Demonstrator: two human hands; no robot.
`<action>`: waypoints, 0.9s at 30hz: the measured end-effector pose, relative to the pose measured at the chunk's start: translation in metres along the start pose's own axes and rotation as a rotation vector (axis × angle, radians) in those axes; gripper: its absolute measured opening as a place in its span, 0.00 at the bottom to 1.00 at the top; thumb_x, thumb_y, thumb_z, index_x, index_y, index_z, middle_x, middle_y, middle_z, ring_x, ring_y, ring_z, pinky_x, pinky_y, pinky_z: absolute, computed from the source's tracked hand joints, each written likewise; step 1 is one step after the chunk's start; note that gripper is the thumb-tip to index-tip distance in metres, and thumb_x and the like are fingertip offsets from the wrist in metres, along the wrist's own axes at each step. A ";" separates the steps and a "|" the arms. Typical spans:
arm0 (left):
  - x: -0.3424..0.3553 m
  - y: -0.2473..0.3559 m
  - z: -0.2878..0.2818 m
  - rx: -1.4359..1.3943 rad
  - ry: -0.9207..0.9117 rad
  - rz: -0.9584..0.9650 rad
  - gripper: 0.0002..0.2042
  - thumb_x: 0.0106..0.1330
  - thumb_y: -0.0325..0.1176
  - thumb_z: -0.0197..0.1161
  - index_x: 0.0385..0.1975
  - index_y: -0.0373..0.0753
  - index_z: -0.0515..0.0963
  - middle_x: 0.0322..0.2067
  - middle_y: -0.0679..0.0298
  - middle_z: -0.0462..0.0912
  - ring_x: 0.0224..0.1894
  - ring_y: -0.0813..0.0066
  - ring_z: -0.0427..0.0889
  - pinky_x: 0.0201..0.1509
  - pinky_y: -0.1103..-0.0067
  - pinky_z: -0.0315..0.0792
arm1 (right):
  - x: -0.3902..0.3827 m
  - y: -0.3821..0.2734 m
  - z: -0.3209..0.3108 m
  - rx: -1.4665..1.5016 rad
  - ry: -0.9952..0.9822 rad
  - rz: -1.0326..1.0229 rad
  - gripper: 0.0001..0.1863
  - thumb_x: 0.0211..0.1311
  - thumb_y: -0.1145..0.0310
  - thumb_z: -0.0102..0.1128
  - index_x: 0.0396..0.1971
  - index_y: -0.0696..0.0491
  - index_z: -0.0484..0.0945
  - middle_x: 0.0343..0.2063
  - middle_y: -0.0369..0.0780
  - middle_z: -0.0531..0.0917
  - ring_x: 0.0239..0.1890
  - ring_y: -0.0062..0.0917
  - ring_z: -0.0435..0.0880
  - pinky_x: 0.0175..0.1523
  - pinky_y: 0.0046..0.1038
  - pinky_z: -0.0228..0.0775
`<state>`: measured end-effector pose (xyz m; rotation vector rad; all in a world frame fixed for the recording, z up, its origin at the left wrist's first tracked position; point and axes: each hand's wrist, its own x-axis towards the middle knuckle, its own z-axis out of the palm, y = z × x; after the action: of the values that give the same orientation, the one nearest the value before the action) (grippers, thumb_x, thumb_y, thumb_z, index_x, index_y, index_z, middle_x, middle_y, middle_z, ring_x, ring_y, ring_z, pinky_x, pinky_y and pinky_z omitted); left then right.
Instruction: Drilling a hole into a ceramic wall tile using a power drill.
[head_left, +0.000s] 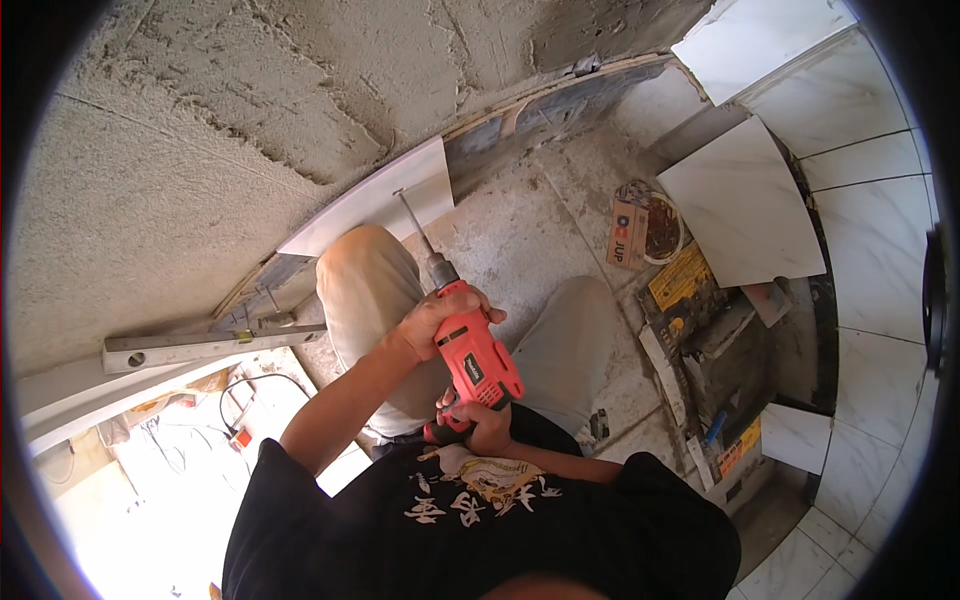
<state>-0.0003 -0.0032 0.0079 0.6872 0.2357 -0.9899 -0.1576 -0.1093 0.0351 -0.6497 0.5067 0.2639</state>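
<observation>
A red rotary hammer drill (472,352) is held in front of my body, pointing up and away toward the wall. My left hand (440,312) wraps round its front housing, just behind the dark chuck. Lower down, my right hand (480,424) grips the rear handle. A long thin metal bit (418,227) sticks out of the chuck. Its tip overlaps a white tile (398,196) along the foot of the wall; whether it touches cannot be told. My bent knees are on either side of the drill.
The rough cement wall (220,100) rises at the far side. A spirit level (215,346) lies at the left. On the right are a cardboard box (628,232), a round tub (664,230), a loose marbled tile (745,210) and a tiled wall (872,240). A cord (262,378) lies lower left.
</observation>
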 end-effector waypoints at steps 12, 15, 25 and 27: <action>-0.001 0.000 0.005 0.105 0.077 0.047 0.16 0.65 0.42 0.65 0.40 0.34 0.78 0.39 0.55 0.83 0.53 0.59 0.82 0.53 0.67 0.77 | 0.001 -0.002 0.000 0.097 0.008 0.094 0.17 0.42 0.79 0.52 0.37 0.62 0.74 0.31 0.45 0.80 0.27 0.32 0.80 0.35 0.33 0.77; -0.003 -0.001 0.007 0.100 0.087 0.057 0.17 0.65 0.43 0.66 0.39 0.34 0.78 0.38 0.56 0.82 0.52 0.59 0.82 0.52 0.67 0.78 | -0.002 -0.004 0.005 0.083 0.009 0.098 0.18 0.42 0.79 0.51 0.39 0.62 0.74 0.32 0.45 0.80 0.28 0.33 0.81 0.36 0.34 0.78; -0.009 0.004 0.005 -0.035 -0.038 0.019 0.17 0.61 0.45 0.69 0.38 0.36 0.79 0.37 0.57 0.83 0.50 0.57 0.83 0.53 0.65 0.78 | -0.014 -0.002 0.017 -0.300 -0.006 -0.125 0.15 0.44 0.83 0.53 0.37 0.61 0.74 0.30 0.43 0.79 0.28 0.30 0.81 0.33 0.32 0.78; -0.006 0.004 0.002 -0.069 -0.065 0.024 0.17 0.62 0.44 0.69 0.38 0.36 0.79 0.37 0.58 0.83 0.51 0.57 0.83 0.53 0.65 0.78 | -0.012 -0.008 0.022 -0.057 0.069 0.062 0.14 0.45 0.84 0.54 0.36 0.60 0.74 0.30 0.42 0.78 0.27 0.29 0.80 0.32 0.31 0.78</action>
<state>-0.0008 0.0013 0.0137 0.5923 0.2032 -0.9748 -0.1567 -0.1025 0.0610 -0.7011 0.5873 0.3159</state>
